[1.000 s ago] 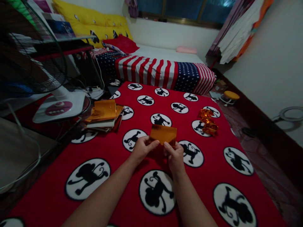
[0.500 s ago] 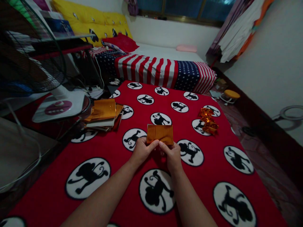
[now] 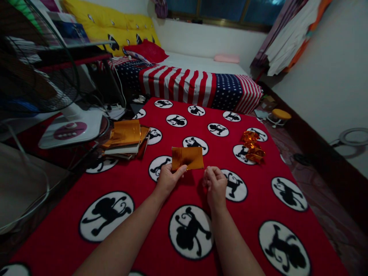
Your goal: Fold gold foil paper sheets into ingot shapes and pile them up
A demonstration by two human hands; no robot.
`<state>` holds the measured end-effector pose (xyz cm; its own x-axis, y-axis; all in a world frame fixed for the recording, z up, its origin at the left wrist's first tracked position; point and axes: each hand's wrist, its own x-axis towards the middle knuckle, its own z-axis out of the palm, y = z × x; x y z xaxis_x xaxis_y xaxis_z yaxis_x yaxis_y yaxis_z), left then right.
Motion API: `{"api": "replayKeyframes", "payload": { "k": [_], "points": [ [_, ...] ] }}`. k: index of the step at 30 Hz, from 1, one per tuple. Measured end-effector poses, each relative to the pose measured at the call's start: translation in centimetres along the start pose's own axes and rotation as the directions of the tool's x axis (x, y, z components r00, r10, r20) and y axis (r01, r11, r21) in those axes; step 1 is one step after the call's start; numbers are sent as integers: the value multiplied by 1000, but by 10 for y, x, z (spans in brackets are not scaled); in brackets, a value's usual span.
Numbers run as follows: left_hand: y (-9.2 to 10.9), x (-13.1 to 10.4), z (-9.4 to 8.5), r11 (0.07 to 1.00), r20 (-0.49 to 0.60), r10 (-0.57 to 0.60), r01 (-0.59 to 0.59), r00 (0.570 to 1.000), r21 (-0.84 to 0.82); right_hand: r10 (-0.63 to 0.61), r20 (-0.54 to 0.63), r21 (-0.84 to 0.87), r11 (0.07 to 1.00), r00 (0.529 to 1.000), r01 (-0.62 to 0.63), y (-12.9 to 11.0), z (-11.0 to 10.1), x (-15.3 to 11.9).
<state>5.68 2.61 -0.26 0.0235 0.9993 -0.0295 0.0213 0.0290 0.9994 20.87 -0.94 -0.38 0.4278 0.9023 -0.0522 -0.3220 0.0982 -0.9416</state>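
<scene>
My left hand (image 3: 168,179) pinches the lower left edge of a small shiny gold foil paper sheet (image 3: 188,157), with the thumb on top. The sheet is held tilted just above the red blanket (image 3: 195,188). My right hand (image 3: 215,182) is beside the sheet's lower right corner, its fingers curled together and apart from the paper. Whether anything is inside those fingers is hidden. To the left lies a stack of gold foil papers (image 3: 126,132). Several folded gold foil pieces (image 3: 253,147) rest in a small pile at the right.
A fan's white base (image 3: 71,130) stands beside the blanket on the left, near a cluttered desk (image 3: 74,57). Behind is a bed with a striped and starred cover (image 3: 184,84). A small stool with a yellow seat (image 3: 281,114) stands on the floor at the right.
My right hand has come off the foil paper and moved slightly right, its fingers curling. The sheet, still in my left hand, has shifted a little left and up.
</scene>
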Motion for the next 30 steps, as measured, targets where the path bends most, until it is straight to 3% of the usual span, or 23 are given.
{"api": "replayKeyframes", "payload": {
  "k": [3, 7, 10, 14, 16, 18, 22, 27, 30],
  "points": [
    [0, -2, 2, 999, 54, 16, -17, 998, 31, 46, 146, -180, 983, 988, -19, 4, 7, -5],
    [-4, -4, 4, 997, 138, 26, -35, 990, 62, 53, 152, -267, 964, 987, -11, 7, 11, -10],
    [-4, -4, 2, 995, 124, 31, -42, 992, 87, 5, 79, -168, 986, 997, 8, 6, 6, -8],
    [0, -2, 0, 998, 45, 17, -20, 999, 61, -21, -120, 78, 997, 993, 30, 2, -1, -1],
    [2, -1, -1, 999, 18, 17, -18, 1000, 46, -9, -141, 140, 990, 990, 29, 1, -2, 1],
    [4, -1, 0, 999, 31, 20, -21, 999, 36, 11, -66, 98, 995, 998, -5, 2, -1, 0],
    [6, -2, 2, 1000, 71, 0, 0, 997, 2, 26, 126, -145, 989, 992, -8, 3, 3, -5],
    [7, -5, 4, 998, 174, 19, -8, 985, -62, 1, 121, -192, 981, 993, 23, 1, 8, -10],
    [8, -7, 6, 996, 181, 65, -54, 981, -66, 6, 147, -175, 984, 989, 20, 2, 12, -13]
  ]
}}
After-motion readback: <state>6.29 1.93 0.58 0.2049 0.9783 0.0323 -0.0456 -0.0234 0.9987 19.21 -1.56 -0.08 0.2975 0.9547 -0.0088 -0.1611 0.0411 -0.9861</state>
